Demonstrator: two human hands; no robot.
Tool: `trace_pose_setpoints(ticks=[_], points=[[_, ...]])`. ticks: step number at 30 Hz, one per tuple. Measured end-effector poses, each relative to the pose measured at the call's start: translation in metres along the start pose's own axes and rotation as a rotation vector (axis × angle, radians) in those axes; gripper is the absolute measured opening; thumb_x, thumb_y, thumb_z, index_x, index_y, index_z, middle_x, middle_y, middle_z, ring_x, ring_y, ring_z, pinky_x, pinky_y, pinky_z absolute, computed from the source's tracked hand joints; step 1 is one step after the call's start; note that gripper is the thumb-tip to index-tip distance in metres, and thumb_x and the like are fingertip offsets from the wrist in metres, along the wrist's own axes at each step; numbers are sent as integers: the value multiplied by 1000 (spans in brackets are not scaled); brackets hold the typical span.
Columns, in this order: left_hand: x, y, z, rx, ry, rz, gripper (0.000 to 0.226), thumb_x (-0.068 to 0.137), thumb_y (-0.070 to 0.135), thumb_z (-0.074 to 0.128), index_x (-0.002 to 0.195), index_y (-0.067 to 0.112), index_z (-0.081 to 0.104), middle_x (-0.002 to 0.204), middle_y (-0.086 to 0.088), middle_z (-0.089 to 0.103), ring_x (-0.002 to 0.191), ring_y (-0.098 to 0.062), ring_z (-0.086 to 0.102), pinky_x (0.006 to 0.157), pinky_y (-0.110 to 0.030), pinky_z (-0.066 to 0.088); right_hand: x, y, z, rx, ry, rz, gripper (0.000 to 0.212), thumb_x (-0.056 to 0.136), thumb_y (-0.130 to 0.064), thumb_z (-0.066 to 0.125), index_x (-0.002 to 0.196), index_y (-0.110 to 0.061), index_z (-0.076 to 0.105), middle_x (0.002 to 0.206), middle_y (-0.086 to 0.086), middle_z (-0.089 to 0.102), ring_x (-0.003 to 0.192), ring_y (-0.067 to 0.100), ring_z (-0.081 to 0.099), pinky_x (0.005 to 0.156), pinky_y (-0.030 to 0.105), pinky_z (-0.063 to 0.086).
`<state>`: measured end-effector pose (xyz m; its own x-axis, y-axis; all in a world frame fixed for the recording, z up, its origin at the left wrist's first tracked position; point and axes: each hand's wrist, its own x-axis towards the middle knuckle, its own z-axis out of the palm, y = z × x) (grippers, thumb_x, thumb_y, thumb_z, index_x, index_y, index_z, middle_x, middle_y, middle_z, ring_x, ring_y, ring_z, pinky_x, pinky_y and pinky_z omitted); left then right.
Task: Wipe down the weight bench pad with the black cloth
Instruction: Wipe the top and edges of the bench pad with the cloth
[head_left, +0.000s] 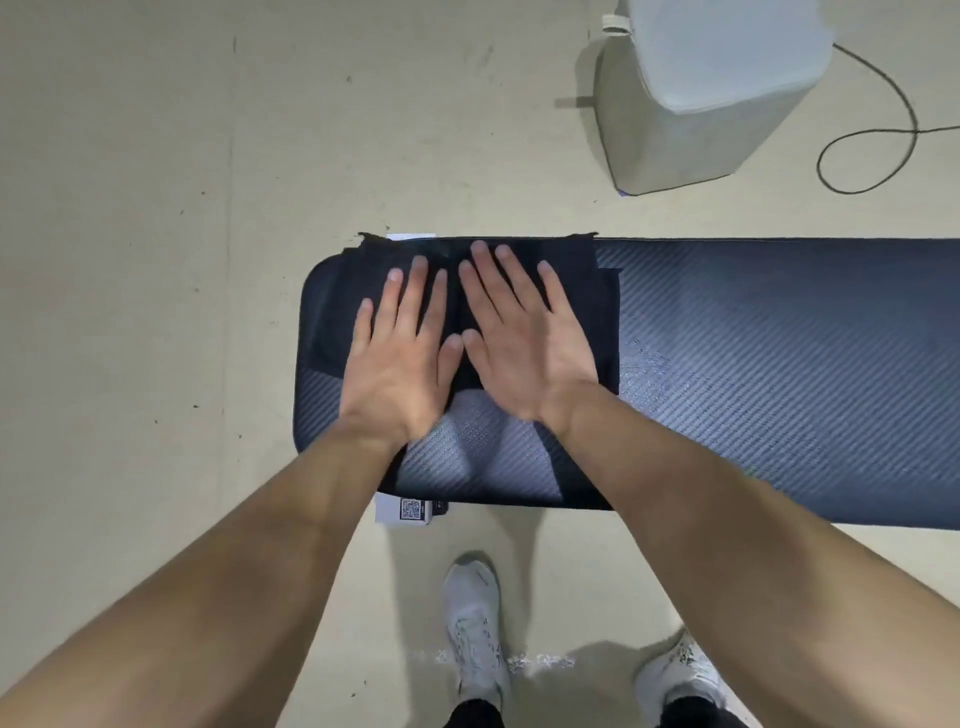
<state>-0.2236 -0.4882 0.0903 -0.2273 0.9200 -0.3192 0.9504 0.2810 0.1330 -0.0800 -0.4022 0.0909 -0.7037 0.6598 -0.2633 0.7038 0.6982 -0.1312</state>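
Observation:
The weight bench pad is dark with a diagonal ribbed texture and runs from the middle of the view to the right edge. A black cloth lies spread flat over the pad's left end, reaching its far edge. My left hand and my right hand lie palm down on the cloth, side by side, fingers spread and pointing away from me. Neither hand grips the fabric; both rest flat on it.
The floor is pale concrete. A light grey box-shaped unit stands at the back right with a black cable looping beside it. A white label with a QR code shows under the pad's near edge. My white shoes stand below.

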Motion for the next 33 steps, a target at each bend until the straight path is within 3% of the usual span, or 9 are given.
trace_pose_setpoints(ticks=[3, 8, 12, 17, 22, 26, 30, 33], points=[[29, -16, -15, -16, 11, 4, 63, 102, 50, 12, 157, 21, 0, 167, 2, -7, 153, -20, -9, 124, -47, 3, 33, 0, -8, 4, 24, 0, 65, 103, -43, 15, 159, -13, 3, 169, 3, -1, 154, 21, -3, 124, 49, 2], [33, -20, -21, -19, -14, -49, 63, 101, 51, 10, 156, 25, -7, 166, 2, -13, 153, -18, -13, 124, -46, 0, 42, -5, -11, 8, 15, 26, 67, 103, -47, 15, 159, -14, 0, 168, 3, -5, 154, 22, -7, 124, 47, 1], [-17, -27, 0, -83, 13, -152, 63, 102, 49, 11, 156, 25, -9, 165, 0, -18, 152, -21, -16, 123, -46, -3, 20, -32, -5, -6, -20, -41, 69, 102, -48, 13, 159, -13, -4, 167, 6, -13, 153, 24, -14, 123, 49, -3], [-114, -36, 30, -52, -48, -146, 60, 104, 45, 9, 153, 22, -17, 163, -2, -24, 151, -21, -21, 124, -47, 1, -50, -85, 15, 5, -111, -155, 67, 103, -44, 11, 156, -11, -14, 164, 6, -25, 151, 23, -23, 122, 51, -4], [-158, -34, 41, -38, -75, -136, 63, 103, 44, 9, 155, 16, -12, 165, -5, -19, 152, -25, -17, 123, -48, 10, -90, -104, 27, 55, -119, -194, 66, 104, -41, 17, 159, -12, -4, 167, 5, -14, 153, 22, -17, 123, 48, -6], [-141, -45, 33, -42, -70, -94, 60, 103, 45, 5, 156, 21, -9, 164, 2, -22, 152, -21, -18, 124, -48, 9, -81, -94, 27, 44, -117, -218, 66, 104, -44, 20, 159, -14, 0, 167, 3, -11, 153, 19, -13, 123, 47, -3], [-88, -57, 17, -69, -49, -113, 61, 103, 47, 8, 155, 25, -13, 163, 2, -26, 150, -20, -21, 124, -47, 1, -42, -79, 20, -28, -86, -204, 67, 103, -47, 11, 158, -14, -8, 166, 3, -19, 152, 19, -18, 123, 48, -3], [-35, -64, 5, -102, 1, -143, 65, 102, 51, 13, 156, 24, -11, 164, 0, -22, 151, -22, -18, 123, -47, 0, 7, -58, 5, -24, -20, -141, 68, 103, -49, 14, 159, -15, -2, 168, 4, -11, 154, 20, -10, 124, 47, -1]])
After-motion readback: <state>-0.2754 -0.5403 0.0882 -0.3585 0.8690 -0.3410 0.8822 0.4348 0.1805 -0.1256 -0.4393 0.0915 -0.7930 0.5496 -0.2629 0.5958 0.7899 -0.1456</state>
